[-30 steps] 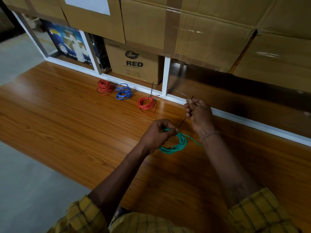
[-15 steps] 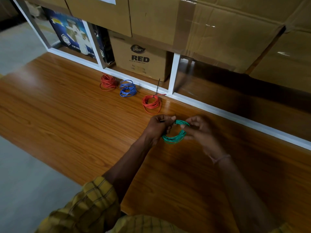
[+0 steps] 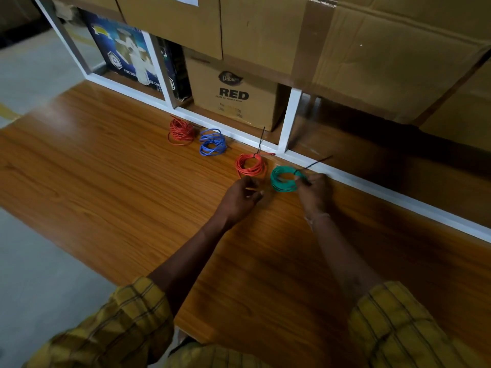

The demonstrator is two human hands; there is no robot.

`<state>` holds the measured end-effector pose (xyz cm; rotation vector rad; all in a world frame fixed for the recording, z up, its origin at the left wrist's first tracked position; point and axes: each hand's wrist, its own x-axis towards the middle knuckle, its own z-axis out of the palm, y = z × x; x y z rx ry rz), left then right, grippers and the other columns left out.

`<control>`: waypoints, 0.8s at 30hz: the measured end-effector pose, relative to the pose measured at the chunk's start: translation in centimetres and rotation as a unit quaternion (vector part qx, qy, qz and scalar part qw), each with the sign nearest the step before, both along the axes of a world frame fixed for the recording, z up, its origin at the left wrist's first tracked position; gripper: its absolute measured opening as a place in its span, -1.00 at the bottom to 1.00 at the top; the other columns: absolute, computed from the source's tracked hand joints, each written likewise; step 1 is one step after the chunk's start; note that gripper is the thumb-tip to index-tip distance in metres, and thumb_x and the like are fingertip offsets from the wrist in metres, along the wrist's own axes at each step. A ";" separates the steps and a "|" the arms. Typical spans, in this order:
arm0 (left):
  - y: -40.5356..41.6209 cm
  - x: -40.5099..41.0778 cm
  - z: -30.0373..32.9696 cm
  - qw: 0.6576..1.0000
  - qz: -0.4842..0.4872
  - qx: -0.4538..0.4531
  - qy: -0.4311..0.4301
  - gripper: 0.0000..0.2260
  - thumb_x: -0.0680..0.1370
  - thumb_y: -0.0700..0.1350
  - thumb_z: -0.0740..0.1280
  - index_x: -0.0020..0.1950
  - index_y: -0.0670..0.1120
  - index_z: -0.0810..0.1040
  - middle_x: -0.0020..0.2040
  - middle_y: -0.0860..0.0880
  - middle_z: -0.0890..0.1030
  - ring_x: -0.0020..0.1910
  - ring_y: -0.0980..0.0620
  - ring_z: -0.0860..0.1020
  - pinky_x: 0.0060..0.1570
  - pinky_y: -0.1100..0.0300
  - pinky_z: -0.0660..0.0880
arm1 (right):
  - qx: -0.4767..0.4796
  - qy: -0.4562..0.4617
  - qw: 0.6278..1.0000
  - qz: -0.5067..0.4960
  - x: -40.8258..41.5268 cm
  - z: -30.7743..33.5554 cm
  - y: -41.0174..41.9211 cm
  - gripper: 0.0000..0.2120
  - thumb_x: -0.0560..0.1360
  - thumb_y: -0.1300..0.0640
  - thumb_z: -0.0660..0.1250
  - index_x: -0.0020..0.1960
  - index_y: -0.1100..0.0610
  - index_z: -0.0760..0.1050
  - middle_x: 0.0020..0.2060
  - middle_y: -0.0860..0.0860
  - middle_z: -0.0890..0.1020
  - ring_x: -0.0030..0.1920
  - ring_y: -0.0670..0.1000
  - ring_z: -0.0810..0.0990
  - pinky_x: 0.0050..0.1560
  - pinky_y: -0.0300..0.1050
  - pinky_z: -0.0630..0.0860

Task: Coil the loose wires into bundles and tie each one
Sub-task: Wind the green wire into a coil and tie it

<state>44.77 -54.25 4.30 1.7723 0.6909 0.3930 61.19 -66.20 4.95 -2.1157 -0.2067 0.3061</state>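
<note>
A green wire coil (image 3: 282, 179) lies on the wooden table (image 3: 111, 181) near the white shelf frame. A black cable tie (image 3: 316, 163) sticks out from it to the upper right. My right hand (image 3: 314, 193) pinches the coil's right side where the tie sits. My left hand (image 3: 243, 196) hovers just left of the coil with fingers curled, holding nothing. A red coil (image 3: 251, 164) with an upright black tie lies beside the green one. Further left lie a blue coil (image 3: 212, 142) and another red coil (image 3: 182, 131).
A white shelf frame (image 3: 289, 120) runs along the table's far edge. A cardboard box marked RED (image 3: 233, 96) and a blue printed box (image 3: 127, 54) stand behind it. Large taped cartons (image 3: 372, 43) sit above. Grey floor (image 3: 39, 282) lies to the left.
The green coil has moved away from me and now lies next to the tied red coil. My left hand has let go of it; my right hand still holds it.
</note>
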 end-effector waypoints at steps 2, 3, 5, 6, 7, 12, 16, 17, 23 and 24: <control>1.1 -0.6 -0.6 0.999 -0.023 0.027 0.025 -0.81 0.62 -0.24 0.43 0.21 -0.20 0.55 0.16 -0.14 0.64 0.09 -0.06 0.66 -0.10 0.40 0.52 | -0.065 -0.012 0.997 0.035 1.3 -2.1 0.7 -0.69 0.51 -0.01 0.47 0.16 0.12 0.56 0.06 0.06 0.71 0.07 0.04 0.72 0.00 0.03 0.70; 1.7 -0.9 -0.6 0.997 -0.038 0.046 0.039 -0.80 0.62 -0.23 0.44 0.22 -0.21 0.55 0.16 -0.15 0.64 0.11 -0.09 0.67 -0.05 0.31 0.56 | -0.092 -0.025 0.994 0.046 1.4 -2.5 0.9 -0.69 0.50 0.00 0.46 0.17 0.10 0.56 0.07 0.05 0.71 0.08 0.05 0.72 0.01 0.03 0.70; 3.4 -1.5 -0.7 0.991 -0.063 0.097 0.064 -0.76 0.60 -0.24 0.44 0.24 -0.24 0.55 0.18 -0.21 0.63 0.13 -0.15 0.66 0.09 0.03 0.61 | -0.142 -0.069 0.986 0.048 0.2 -1.4 1.1 -0.65 0.47 0.03 0.49 0.19 0.12 0.53 0.12 0.09 0.67 0.17 0.10 0.66 0.11 0.09 0.65; 4.2 -1.8 -0.8 0.987 -0.074 0.128 0.070 -0.75 0.59 -0.25 0.45 0.24 -0.26 0.56 0.18 -0.25 0.62 0.13 -0.19 0.64 0.12 -0.05 0.60 | -0.165 -0.106 0.980 0.037 -0.7 -0.7 1.1 -0.62 0.46 0.06 0.50 0.21 0.17 0.51 0.17 0.14 0.62 0.23 0.15 0.59 0.18 0.13 0.59; 4.9 -2.0 -0.7 0.981 -0.086 0.161 0.074 -0.74 0.57 -0.26 0.45 0.25 -0.27 0.56 0.17 -0.27 0.60 0.13 -0.22 0.63 0.13 -0.08 0.58 | -0.189 -0.148 0.971 0.021 -1.8 0.2 1.1 -0.59 0.45 0.09 0.50 0.21 0.20 0.48 0.22 0.19 0.55 0.28 0.20 0.52 0.25 0.16 0.53; 9.2 -2.7 -0.3 0.944 -0.101 0.309 0.055 -0.54 0.46 -0.10 0.31 0.31 -0.29 0.57 0.24 -0.33 0.56 0.22 -0.36 0.54 0.27 -0.07 0.48 | -0.258 -0.327 0.903 0.106 -4.1 1.3 1.9 -0.48 0.42 -0.01 0.44 0.29 0.15 0.40 0.31 0.17 0.43 0.35 0.22 0.40 0.33 0.19 0.45; 13.9 -2.6 -1.0 0.911 -0.080 0.391 0.106 -0.28 0.50 0.12 0.19 0.62 -0.18 0.26 0.57 -0.44 0.22 0.57 -0.51 0.15 0.52 -0.43 0.18 | -0.280 -0.285 0.889 0.224 -3.5 -0.5 3.7 -0.26 0.50 -0.25 0.31 0.56 0.09 0.27 0.53 0.18 0.33 0.59 0.27 0.17 0.62 0.25 -0.01; 14.9 -2.6 -1.0 0.905 -0.076 0.398 0.132 -0.25 0.54 0.18 0.17 0.68 -0.11 0.15 0.63 -0.42 0.08 0.62 -0.49 0.00 0.55 -0.41 0.03 | -0.290 -0.278 0.886 0.232 -3.5 -0.8 4.2 -0.22 0.51 -0.35 0.23 0.59 0.05 0.24 0.55 0.19 0.32 0.60 0.27 0.14 0.62 0.26 -0.08; 18.5 -1.8 -2.0 0.885 -0.136 0.406 0.180 -0.14 0.62 0.22 0.33 0.73 -0.10 -0.03 0.70 -0.28 -0.13 0.67 -0.32 -0.12 0.60 -0.34 -0.04 | -0.304 -0.178 0.911 0.212 -4.3 -1.8 7.4 -0.15 0.42 -0.62 -0.11 0.61 -0.26 0.00 0.57 0.14 0.25 0.61 0.27 0.08 0.53 0.40 -0.36; 18.5 -1.6 -1.8 0.887 -0.150 0.400 0.177 -0.16 0.63 0.19 0.33 0.72 -0.13 -0.01 0.69 -0.30 -0.09 0.67 -0.33 -0.06 0.60 -0.31 0.03 | -0.308 -0.179 0.910 0.211 -4.8 -1.9 7.9 -0.14 0.41 -0.63 -0.13 0.61 -0.27 -0.01 0.58 0.15 0.24 0.61 0.28 0.07 0.51 0.40 -0.40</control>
